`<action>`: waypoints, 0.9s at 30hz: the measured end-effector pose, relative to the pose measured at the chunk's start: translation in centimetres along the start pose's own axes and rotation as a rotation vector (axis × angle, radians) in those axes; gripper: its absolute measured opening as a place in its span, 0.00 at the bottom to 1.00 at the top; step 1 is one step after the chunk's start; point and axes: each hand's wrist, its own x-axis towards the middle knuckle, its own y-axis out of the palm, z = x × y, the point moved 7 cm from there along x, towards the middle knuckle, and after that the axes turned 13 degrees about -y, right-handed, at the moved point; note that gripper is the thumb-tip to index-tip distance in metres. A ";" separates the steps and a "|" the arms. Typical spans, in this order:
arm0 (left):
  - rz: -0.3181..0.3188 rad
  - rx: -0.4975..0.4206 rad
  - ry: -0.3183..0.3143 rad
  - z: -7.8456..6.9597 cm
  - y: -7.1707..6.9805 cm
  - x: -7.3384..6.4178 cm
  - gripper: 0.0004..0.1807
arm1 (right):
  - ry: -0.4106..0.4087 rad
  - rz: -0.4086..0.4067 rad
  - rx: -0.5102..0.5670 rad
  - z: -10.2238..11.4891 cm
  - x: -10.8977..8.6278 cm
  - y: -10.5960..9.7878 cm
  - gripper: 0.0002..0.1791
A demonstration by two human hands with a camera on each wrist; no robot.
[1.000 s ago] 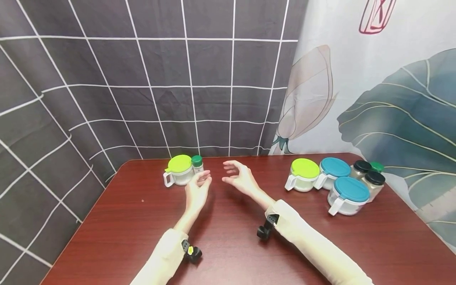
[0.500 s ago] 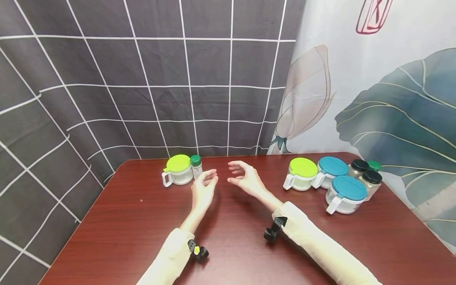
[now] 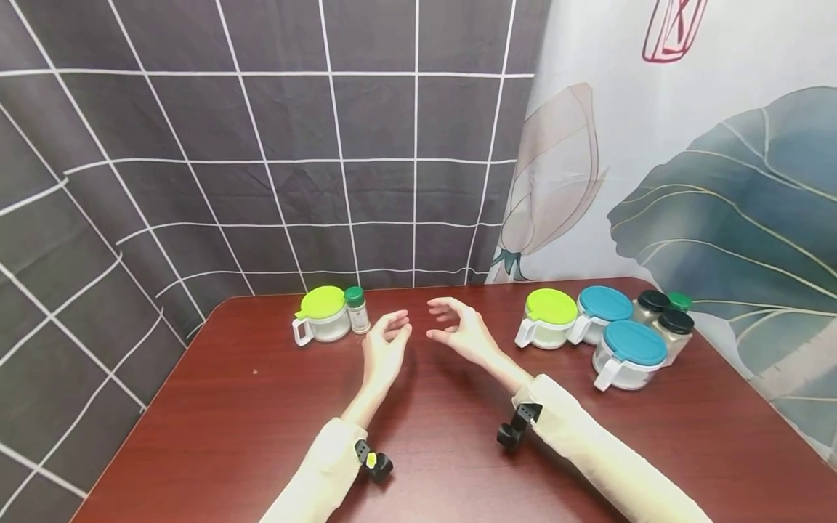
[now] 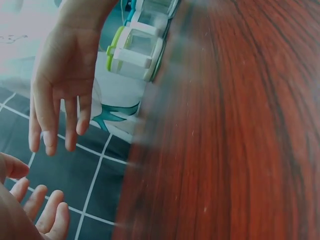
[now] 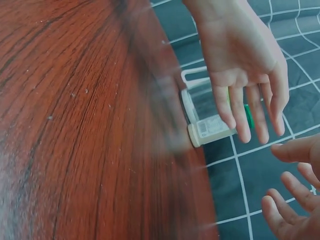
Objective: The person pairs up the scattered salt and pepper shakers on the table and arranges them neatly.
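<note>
My left hand (image 3: pixel 386 352) hovers over the table with relaxed fingers and holds nothing. To its left stand a glass seasoning jar (image 3: pixel 330 327) with a lime lid and white handle, and a small spice bottle (image 3: pixel 358 317) with a green cap. Facing it across a gap is my right hand (image 3: pixel 467 335), fingers loosely bent, with nothing in its grasp. The left wrist view shows both palms turned toward each other, the right hand (image 4: pixel 67 75) above. In the right wrist view, the left hand (image 5: pixel 245 55) partly hides the jar and spice bottle (image 5: pixel 212 127).
At the right stand a lime-lidded jar (image 3: pixel 549 319), two blue-lidded jars, one behind (image 3: pixel 600 312) and one in front (image 3: pixel 628 359), and two black-capped bottles (image 3: pixel 673 334). A green cap (image 3: pixel 680 301) shows behind them. A dark grid-patterned cloth (image 3: pixel 281 181) hangs behind the red-brown table (image 3: pixel 216 421).
Both hands have drifted a little to the right, away from the left jar, and the spice bottle is now in full sight. The head view has shifted slightly. No jar was taken hold of.
</note>
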 end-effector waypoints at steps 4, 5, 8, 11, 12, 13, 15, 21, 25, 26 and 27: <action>0.009 0.006 -0.002 -0.2 0.5 -0.3 0.13 | -0.001 -0.003 -0.025 0.4 -0.1 -0.4 0.27; 0.011 0.010 -0.002 -0.2 0.7 -0.3 0.13 | -0.004 -0.005 -0.034 0.5 -0.1 -0.6 0.27; 0.025 0.003 0.004 -0.5 1.2 -0.6 0.13 | -0.008 -0.009 -0.053 0.4 -0.3 -1.0 0.27; 0.036 -0.003 0.013 -0.6 1.7 -0.7 0.13 | -0.009 -0.018 -0.047 0.2 -0.5 -1.4 0.28; 0.041 -0.008 0.014 -0.7 1.9 -0.8 0.13 | -0.011 -0.021 -0.045 0.2 -0.6 -1.6 0.28; 0.045 -0.011 0.014 -0.7 2.0 -0.8 0.13 | -0.012 -0.024 -0.041 0.2 -0.7 -1.8 0.28; 0.051 -0.014 0.008 -0.6 2.3 -0.9 0.13 | -0.014 -0.029 -0.047 0.1 -0.9 -2.1 0.28; 0.077 0.004 0.007 -0.2 3.4 -1.5 0.14 | -0.014 -0.039 -0.081 0.2 -1.4 -2.9 0.27; 0.094 -0.004 0.002 -0.2 4.0 -1.8 0.13 | 0.003 -0.044 -0.083 0.0 -1.6 -3.4 0.27; 0.098 -0.005 -0.001 -0.3 4.2 -1.9 0.14 | 0.006 -0.045 -0.087 0.0 -1.6 -3.6 0.27; 0.100 -0.004 -0.005 -0.3 4.4 -2.0 0.14 | 0.010 -0.047 -0.087 0.0 -1.7 -3.8 0.27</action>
